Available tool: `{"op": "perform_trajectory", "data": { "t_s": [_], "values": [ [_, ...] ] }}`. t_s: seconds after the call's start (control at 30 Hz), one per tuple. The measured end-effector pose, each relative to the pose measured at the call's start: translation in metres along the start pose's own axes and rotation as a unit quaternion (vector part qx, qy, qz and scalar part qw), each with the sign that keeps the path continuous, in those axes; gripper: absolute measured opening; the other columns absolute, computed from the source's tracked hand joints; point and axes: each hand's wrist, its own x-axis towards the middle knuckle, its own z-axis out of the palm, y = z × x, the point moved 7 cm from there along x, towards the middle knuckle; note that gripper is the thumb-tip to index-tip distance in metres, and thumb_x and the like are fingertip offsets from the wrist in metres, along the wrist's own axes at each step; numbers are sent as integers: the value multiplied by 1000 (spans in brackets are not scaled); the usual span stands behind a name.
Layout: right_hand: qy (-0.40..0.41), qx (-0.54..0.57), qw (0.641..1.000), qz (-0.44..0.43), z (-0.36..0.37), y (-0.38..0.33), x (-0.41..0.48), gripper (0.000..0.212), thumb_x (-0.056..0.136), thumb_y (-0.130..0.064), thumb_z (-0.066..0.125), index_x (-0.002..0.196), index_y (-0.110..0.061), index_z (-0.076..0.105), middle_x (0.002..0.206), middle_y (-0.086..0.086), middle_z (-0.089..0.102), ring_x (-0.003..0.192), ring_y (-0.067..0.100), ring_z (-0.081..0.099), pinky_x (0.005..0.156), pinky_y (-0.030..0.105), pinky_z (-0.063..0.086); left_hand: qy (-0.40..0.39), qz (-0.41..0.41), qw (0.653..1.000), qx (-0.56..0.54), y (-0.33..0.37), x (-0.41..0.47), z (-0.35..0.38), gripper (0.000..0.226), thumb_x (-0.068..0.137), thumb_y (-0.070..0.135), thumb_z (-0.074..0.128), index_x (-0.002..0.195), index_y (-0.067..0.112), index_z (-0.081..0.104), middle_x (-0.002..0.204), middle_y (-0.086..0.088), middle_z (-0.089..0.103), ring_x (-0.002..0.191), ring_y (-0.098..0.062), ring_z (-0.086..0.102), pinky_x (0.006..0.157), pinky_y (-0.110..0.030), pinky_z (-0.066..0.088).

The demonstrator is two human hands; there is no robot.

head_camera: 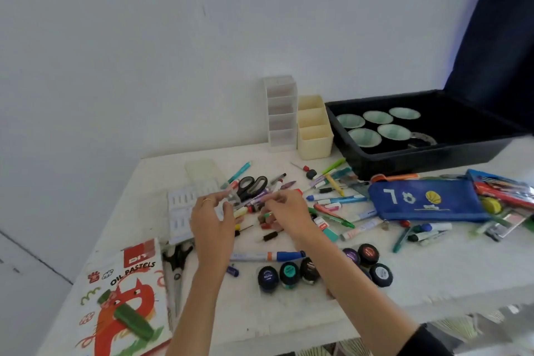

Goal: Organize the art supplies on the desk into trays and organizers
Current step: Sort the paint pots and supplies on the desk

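Observation:
Pens and markers lie in a loose pile [332, 199] across the middle of the white desk [289, 312]. My right hand [286, 211] is over the pile, its fingertips pinching a thin purple pen [254, 200] that points left. My left hand [212, 220] hovers beside it with fingers loosely bent, holding nothing, a ring on one finger. Black-handled scissors [252, 185] lie just beyond both hands. A white tiered organizer [281, 113] and a cream three-cell organizer [313, 130] stand at the back. A flat white compartment tray [180, 211] lies under my left hand.
A black bin [427, 153] holding several pale green bowls sits at the back right. A blue zip pouch [424, 199] lies on the right amid more pens. Several dark paint jars [289, 272] and a blue marker [268, 256] are near me. An oil pastels box [124, 298] and second scissors [176, 263] lie front left.

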Motion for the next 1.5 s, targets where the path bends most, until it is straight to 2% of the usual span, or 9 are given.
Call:
{"op": "perform_trajectory", "data": {
  "t_s": [0.33,0.47,0.57,0.7,0.8,1.0,1.13,1.3,1.5],
  "values": [
    [162,46,986,-17,-159,29,-32,29,91,-2,46,79,-16,68,74,7,69,54,13,57,53,24,48,-180,26,981,-63,77,-55,123,19,91,9,53,105,18,63,104,5,60,98,-8,55,85,-24,44],
    [266,48,963,-13,-240,56,-38,31,89,-3,51,72,-22,69,77,4,69,67,20,59,66,38,52,-265,5,962,-71,106,-79,180,26,93,11,50,117,13,59,114,-2,60,104,-15,57,90,-27,45],
    [341,-13,940,-1,-299,70,-42,21,88,-3,51,92,-13,69,98,7,67,86,20,58,79,36,47,-284,-25,957,-45,116,-91,215,35,94,15,50,128,9,51,124,-5,55,114,-19,52,95,-29,40],
    [358,-229,904,43,-357,78,-31,37,89,-10,51,127,-14,51,128,13,49,118,30,38,99,37,33,-289,-57,956,-1,122,-97,253,39,93,21,51,130,9,48,124,-4,54,115,-25,52,92,-33,43],
    [297,-269,914,58,-372,88,-14,44,91,-15,51,134,-13,42,136,12,45,124,30,38,105,41,33,-262,-63,961,63,120,-97,271,40,91,25,56,126,6,52,119,-9,60,109,-29,56,86,-33,43],
    [277,-196,940,38,-378,98,3,43,89,-16,57,129,-9,42,130,14,42,118,29,45,99,41,43,-155,-98,982,49,123,-97,266,29,87,6,60,114,-2,55,103,-21,64,91,-34,60,70,-32,42],
    [279,-127,952,-25,-386,89,10,31,82,-21,63,111,-19,55,108,4,58,102,26,54,86,44,51,-99,-137,985,-27,128,-92,249,28,85,2,62,113,0,59,99,-18,65,92,-33,61,74,-35,46],
    [294,44,950,-94,-429,58,3,14,88,-12,59,101,-19,60,86,3,63,73,10,60,58,23,48,-75,-171,962,-197,163,-90,259,20,83,5,66,102,12,63,85,-2,64,79,-15,61,68,-23,46],
    [393,46,915,-74,-519,67,10,19,89,-12,58,104,-12,69,97,5,68,84,13,61,57,15,44,-126,-185,945,-238,201,-101,329,18,86,9,64,105,8,64,88,-2,65,81,-16,62,67,-26,53]
  ]
}}
